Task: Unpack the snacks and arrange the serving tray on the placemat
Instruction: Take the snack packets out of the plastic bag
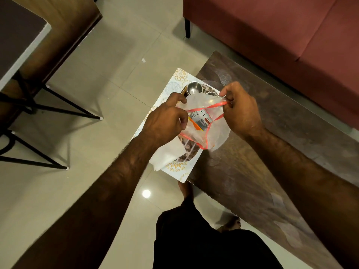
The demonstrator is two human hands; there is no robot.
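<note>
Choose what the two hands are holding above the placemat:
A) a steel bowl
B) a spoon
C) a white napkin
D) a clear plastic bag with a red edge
D: the left hand and the right hand both pinch the clear plastic bag at its red-edged opening, and a snack packet shows inside it.

Both forearms reach forward; left hand [165,121] and right hand [240,111], fingers curled, pinch the plastic bag [218,133].
</note>
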